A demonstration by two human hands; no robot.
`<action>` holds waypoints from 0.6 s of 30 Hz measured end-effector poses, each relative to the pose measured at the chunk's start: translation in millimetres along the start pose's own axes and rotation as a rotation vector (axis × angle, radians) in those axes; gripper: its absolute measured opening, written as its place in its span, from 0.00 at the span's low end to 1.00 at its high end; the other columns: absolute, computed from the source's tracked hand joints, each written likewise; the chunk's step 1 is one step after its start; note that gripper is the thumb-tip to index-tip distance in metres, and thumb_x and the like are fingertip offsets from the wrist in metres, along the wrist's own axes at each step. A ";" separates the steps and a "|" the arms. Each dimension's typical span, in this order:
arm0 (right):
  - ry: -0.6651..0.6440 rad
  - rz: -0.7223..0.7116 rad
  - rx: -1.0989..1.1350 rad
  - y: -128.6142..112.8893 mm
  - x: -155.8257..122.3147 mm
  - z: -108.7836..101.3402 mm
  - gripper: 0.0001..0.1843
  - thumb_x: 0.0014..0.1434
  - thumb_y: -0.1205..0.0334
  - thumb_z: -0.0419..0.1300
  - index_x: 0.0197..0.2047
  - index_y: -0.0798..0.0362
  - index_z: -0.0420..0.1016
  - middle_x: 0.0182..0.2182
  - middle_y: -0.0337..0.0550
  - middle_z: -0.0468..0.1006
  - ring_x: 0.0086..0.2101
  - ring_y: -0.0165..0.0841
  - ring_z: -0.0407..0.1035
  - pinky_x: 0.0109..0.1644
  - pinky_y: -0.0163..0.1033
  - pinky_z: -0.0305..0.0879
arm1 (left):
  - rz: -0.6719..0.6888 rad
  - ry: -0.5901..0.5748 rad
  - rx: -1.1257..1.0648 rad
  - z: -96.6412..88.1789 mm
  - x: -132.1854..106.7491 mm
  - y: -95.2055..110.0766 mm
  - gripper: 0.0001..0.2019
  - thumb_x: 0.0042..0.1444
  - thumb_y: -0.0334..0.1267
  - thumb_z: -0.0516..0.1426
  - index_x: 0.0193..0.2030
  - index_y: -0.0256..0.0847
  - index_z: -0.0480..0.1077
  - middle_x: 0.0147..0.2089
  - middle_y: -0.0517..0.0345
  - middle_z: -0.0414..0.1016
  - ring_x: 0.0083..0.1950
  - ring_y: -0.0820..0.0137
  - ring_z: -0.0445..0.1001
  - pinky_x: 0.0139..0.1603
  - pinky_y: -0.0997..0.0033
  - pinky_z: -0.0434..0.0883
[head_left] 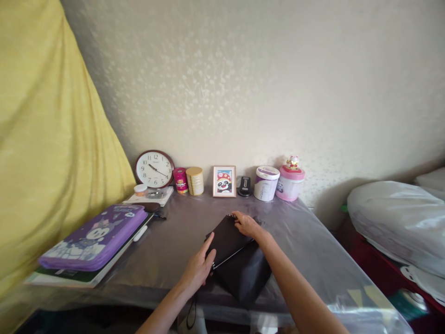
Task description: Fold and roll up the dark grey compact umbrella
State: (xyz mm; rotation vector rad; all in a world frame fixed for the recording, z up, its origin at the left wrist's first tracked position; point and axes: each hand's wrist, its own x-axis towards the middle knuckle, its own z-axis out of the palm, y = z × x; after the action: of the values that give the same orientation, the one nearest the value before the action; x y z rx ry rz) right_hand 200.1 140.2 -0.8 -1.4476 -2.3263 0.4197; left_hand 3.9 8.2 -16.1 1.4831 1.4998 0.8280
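Presently we record: left hand [200,268], fingers apart and flat on the near edge of a black case [227,241]; right hand [247,225], fingers bent over its far edge, grip we cannot tell. Case lies tilted between both hands, atop a black bag [243,277]. Beyond the right hand, a framed picture [224,181]; left of the left hand, a purple folder [93,239]

A home room, wall clock [154,169] leaning on wallpaper, framed cartoon picture [224,181], tins, plastic-covered table [174,232], yellow curtain [45,139]
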 end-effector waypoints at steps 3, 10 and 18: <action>0.056 -0.001 0.007 0.4 -1.7 -5.9 0.24 0.50 0.71 0.53 0.52 0.52 0.63 0.49 0.48 0.69 0.42 0.32 0.69 0.49 0.37 0.59 | -0.006 -0.076 -0.046 0.4 4.3 -6.2 0.25 0.57 0.49 0.43 0.62 0.51 0.54 0.23 0.60 0.67 0.17 0.72 0.67 0.14 0.77 0.62; 0.233 0.165 0.066 32.0 -21.1 -53.7 0.15 0.53 0.68 0.51 0.43 0.54 0.70 0.39 0.45 0.76 0.39 0.33 0.70 0.45 0.37 0.62 | -0.043 -0.135 -0.155 -1.0 7.2 0.2 0.28 0.55 0.51 0.47 0.60 0.43 0.57 0.21 0.60 0.68 0.20 0.72 0.68 0.15 0.79 0.61; 0.077 0.284 0.329 73.9 -71.1 -79.4 0.10 0.49 0.62 0.54 0.34 0.55 0.72 0.25 0.40 0.77 0.29 0.31 0.70 0.31 0.34 0.64 | -0.069 -0.101 -0.263 -1.3 10.9 2.0 0.33 0.50 0.55 0.52 0.59 0.37 0.59 0.14 0.65 0.64 0.14 0.77 0.62 0.13 0.81 0.56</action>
State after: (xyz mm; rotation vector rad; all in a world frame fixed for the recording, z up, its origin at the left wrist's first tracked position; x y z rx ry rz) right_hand 323.7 112.2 26.9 -1.5945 -1.8862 0.7695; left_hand 4.3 19.3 -15.1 1.2537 1.3051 0.8603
